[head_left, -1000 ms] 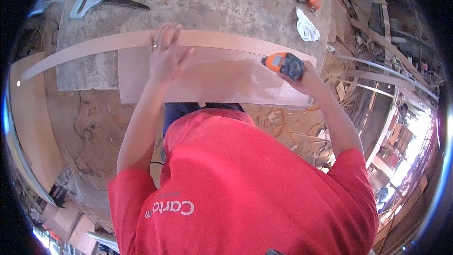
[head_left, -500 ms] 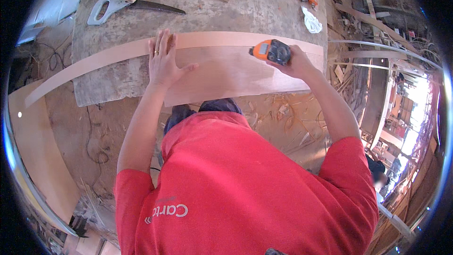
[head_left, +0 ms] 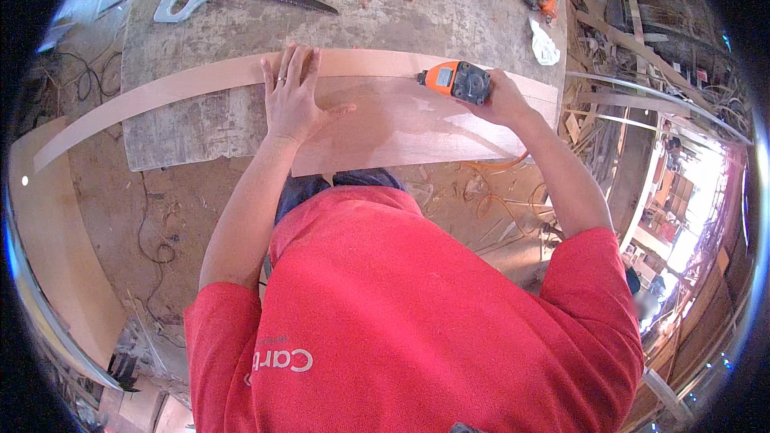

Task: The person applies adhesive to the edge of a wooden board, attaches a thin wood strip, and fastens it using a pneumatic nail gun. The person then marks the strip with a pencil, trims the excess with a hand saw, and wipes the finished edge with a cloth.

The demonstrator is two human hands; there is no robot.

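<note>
Worn surface (head_left: pixel 228 40), upper centre: the left hand (head_left: pixel 293 104) has settled, fingers spread, seemingly steadying a curved strip (head_left: pixel 361 62); the right hand (head_left: pixel 507 101) grips an orange tool (head_left: pixel 439 78).

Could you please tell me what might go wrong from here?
The left hand rests on the wooden strip, on the side that the nose of the right hand's orange-and-black tool faces; a slip might injure it. The strip's left end overhangs the table, so a bump could shift it.

Orange-black tool (head_left: pixel 457 81) shifted left along wooden strip (head_left: pixel 370 62); hands (head_left: pixel 295 104) closer together; flat panel (head_left: pixel 381 130) slid rightward.
</note>
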